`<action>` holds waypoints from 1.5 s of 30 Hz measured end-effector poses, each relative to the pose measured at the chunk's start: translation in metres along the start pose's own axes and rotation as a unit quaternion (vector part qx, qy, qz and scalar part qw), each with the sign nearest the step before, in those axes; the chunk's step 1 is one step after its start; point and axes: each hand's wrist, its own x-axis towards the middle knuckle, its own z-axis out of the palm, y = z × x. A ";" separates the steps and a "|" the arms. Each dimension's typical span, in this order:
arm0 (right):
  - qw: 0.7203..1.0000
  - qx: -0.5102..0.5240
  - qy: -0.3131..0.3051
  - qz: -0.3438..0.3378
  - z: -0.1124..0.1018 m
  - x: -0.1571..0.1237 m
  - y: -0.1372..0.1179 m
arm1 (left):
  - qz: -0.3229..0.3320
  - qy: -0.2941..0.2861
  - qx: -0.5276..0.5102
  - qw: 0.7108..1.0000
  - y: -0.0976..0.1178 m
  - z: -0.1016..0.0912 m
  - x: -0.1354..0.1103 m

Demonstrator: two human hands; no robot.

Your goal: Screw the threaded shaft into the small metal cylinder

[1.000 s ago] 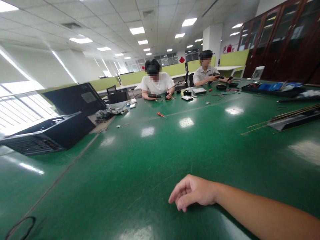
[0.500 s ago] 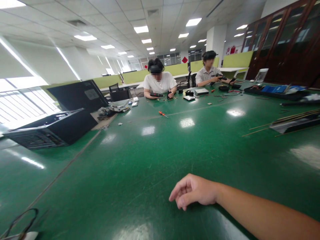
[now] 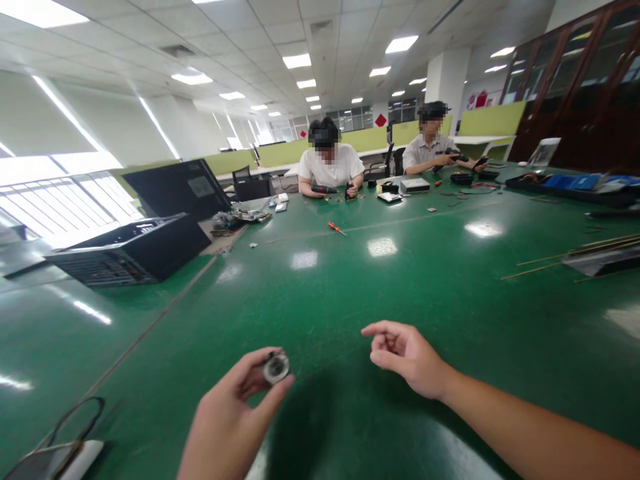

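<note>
My left hand [image 3: 240, 407] is raised over the front of the green table, pinching a small round part with a silver ring [image 3: 277, 368] between thumb and fingers. The ring's face is toward me and its centre looks dark; its exact kind I cannot make out. To the right, my right hand [image 3: 403, 353] hovers above the table with nothing in it. Its index finger points left, the other fingers curl loosely, and the thumb stands apart. A gap of bare table lies between the two hands.
An orange screwdriver [image 3: 336, 229] lies mid-table. At left stands an opened black computer case [image 3: 165, 250] beside circuit parts [image 3: 240, 220]. A cabled device [image 3: 60, 460] sits at the near left corner. Thin rods [image 3: 575, 257] lie at right. Two people work across the table, one holding a power drill [image 3: 323, 190].
My left hand has come into view holding the round part. My right hand has lifted a little, its index finger straighter. The view has turned slightly left.
</note>
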 end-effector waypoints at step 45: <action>0.956 -0.282 0.054 0.054 -0.003 0.002 -0.007 | 0.091 -0.212 -0.159 0.960 -0.009 0.116 0.049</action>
